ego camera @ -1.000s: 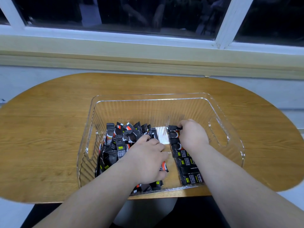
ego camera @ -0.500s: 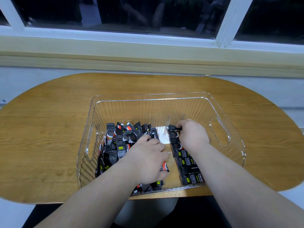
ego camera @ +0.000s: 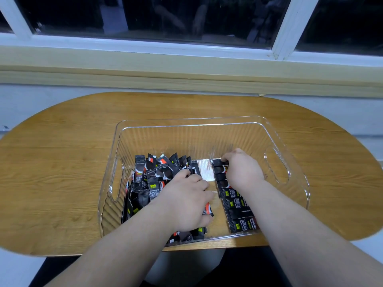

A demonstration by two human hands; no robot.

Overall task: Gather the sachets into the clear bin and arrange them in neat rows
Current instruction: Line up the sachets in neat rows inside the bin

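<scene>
While the left hand (ego camera: 186, 201) clutches one heap (ego camera: 149, 183), the right hand (ego camera: 242, 170) pinches one row's (ego camera: 238, 212) end sachet (ego camera: 219, 163) in one clear bin (ego camera: 186, 121).

Loose sachets (ego camera: 146, 179) partly hidden under left hand (ego camera: 186, 204), sachet row (ego camera: 238, 212) partly under right hand (ego camera: 242, 172), window (ego camera: 186, 17) cut off above.

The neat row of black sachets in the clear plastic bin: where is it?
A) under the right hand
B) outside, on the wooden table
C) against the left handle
A: the row of black sachets runs beneath the right hand, inside the clear plastic bin.
</scene>
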